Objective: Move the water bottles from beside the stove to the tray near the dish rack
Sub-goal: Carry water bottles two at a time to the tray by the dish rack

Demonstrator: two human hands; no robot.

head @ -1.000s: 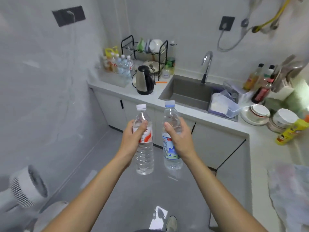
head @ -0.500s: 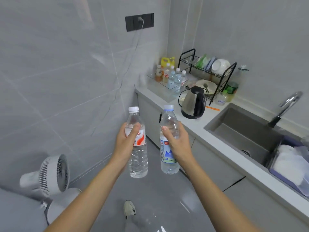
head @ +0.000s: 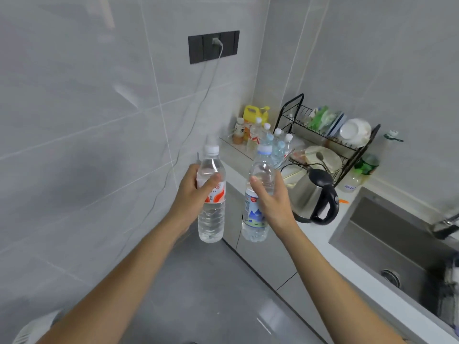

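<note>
Two outstretched hands (head: 192, 194) (head: 274, 198), each around an upright bottle (head: 211, 202) (head: 257, 197)

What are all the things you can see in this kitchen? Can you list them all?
Red-label bottle: one, clear with white cap, held in the air by the left hand.
Blue-label bottle: one, clear with pale blue cap, held in the air by the right hand.
Tray bottles: several, clear, in the corner beside the dish rack.
Yellow jug: one, behind those bottles.
Dish rack: one, black wire, holds white dishes.
Kettle: one, steel and black, on the counter.
Sink: one, grey steel, right of the kettle.
Green bottle: one, right of the rack.
Wall socket: one, black, white cord plugged in.
Hands: left hand and right hand, each gripping a bottle.
</note>
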